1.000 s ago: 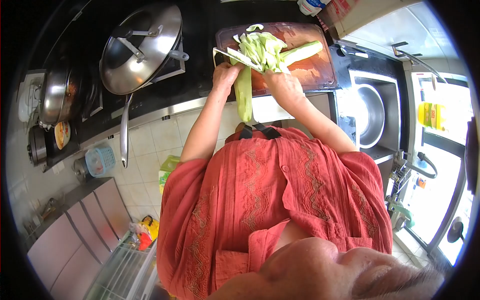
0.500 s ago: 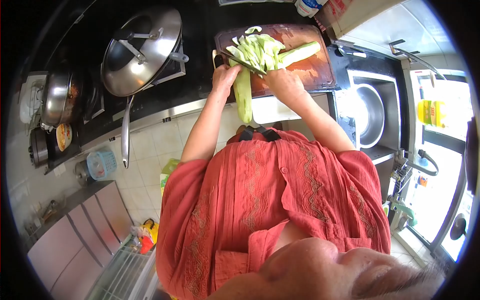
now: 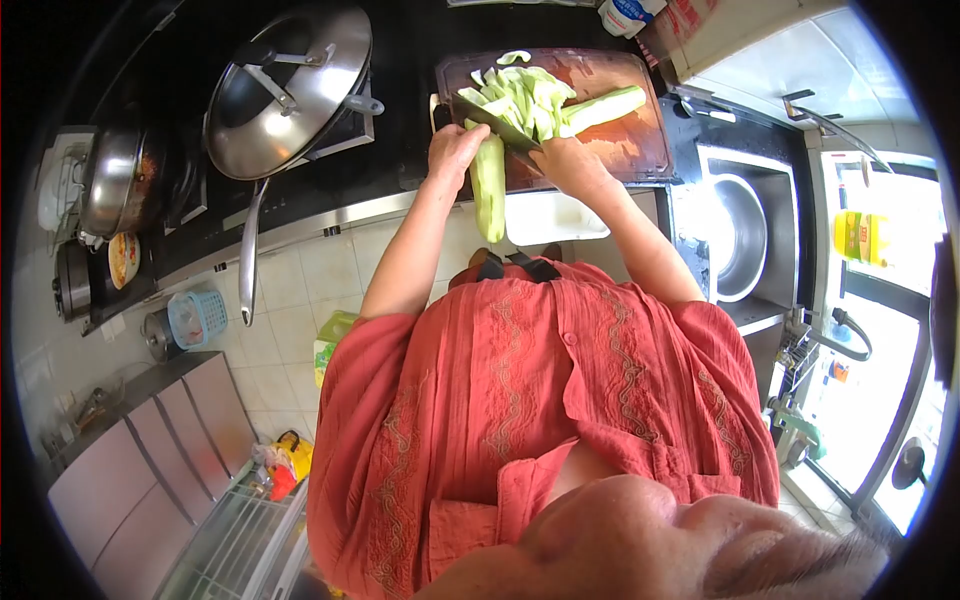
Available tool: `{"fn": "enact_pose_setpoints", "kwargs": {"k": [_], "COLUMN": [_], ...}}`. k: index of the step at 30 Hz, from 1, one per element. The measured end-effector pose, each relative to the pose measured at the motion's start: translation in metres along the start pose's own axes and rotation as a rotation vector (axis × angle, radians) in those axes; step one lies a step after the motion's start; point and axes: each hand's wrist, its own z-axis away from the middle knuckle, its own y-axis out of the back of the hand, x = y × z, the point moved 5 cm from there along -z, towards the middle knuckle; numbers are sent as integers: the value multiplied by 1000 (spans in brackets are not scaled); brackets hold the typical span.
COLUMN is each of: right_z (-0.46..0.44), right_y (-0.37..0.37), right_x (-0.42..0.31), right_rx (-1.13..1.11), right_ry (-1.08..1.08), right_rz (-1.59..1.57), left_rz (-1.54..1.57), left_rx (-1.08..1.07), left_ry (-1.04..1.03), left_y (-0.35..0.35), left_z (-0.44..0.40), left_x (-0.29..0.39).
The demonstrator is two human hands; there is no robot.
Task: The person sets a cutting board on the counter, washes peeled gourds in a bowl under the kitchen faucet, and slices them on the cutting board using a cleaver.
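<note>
Left hand [image 3: 457,152]: at the 8 o'clock edge of the board, its fingers pinching the upper part of the gourd.
Gourd: a long, pale-green, smooth cylindrical gourd [image 3: 489,190], its upper end beside the blade, its lower end pointing to 6 o'clock, past the board's near edge.
Right hand [image 3: 568,165]: at 3 o'clock from the left one, its fingers pressed together around the near end of the knife; its grip on the handle is hidden.
Knife: a dark, flat metal knife [image 3: 502,126], slanting from the right fingers toward 10 o'clock; I cannot tell whether its edge is in the flesh.
Slices: a heap of thin, pale-green slices [image 3: 525,95] just beyond the blade at 12 o'clock; a second pale-green gourd piece [image 3: 606,108] lies at the heap's 3 o'clock.
Board: a brown rectangular cutting board [image 3: 625,152] on the glossy black desk [image 3: 400,148].
Tray: a white shallow tray [image 3: 555,220] at the board's 6 o'clock.
Pan: a shiny steel lidded pan [image 3: 265,150] at the board's 9 o'clock, long handle pointing to 6.
Basin: a round steel basin [image 3: 742,245] in the sink, at the board's 4 o'clock.
</note>
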Motion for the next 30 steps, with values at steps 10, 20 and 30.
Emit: {"fn": "enact_pose_setpoints", "kwargs": {"k": [10,20,30], "right_z": [3,15,29], "right_y": [9,4,35], "right_x": [27,22,-10], "right_rx": [-5,108,282], "right_ry": [-170,-94,-31], "right_rz": [-145,-133,-96], "left_rz": [-608,-312,-284], "left_rx": [-8,-257,-62], "left_ry": [-224,-95,-81], "left_y": [9,-15,-2], "left_z": [16,-24,10], "left_x": [26,42,16]}}
